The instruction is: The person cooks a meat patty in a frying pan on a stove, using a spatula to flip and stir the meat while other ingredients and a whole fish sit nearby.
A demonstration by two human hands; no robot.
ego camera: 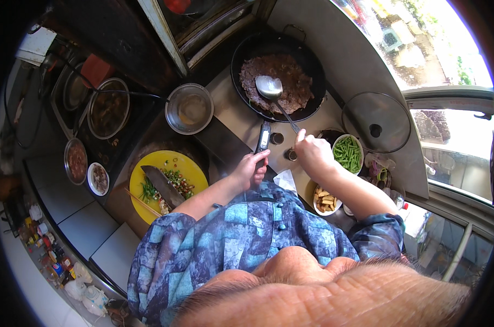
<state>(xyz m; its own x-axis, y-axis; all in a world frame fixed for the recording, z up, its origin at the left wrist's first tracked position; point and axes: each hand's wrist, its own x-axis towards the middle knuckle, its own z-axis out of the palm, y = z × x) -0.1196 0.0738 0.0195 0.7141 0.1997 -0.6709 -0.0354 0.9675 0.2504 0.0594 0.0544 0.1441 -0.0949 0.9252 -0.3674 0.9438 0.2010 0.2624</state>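
My left hand is closed around the handle of a large black wok. Minced meat, brownish pink, lies spread in a flat layer across the wok's bottom. In my right hand is the shaft of a metal ladle. Its bowl rests on or just above the meat, left of centre. Two small dark control knobs sit on the stove front between my hands. What burns beneath the wok is hidden.
A glass lid leans against the right wall. Near my right forearm stand bowls of green beans and fried pieces. To the left, a cleaver lies on a yellow board with chopped vegetables. A metal bowl sits left of the wok.
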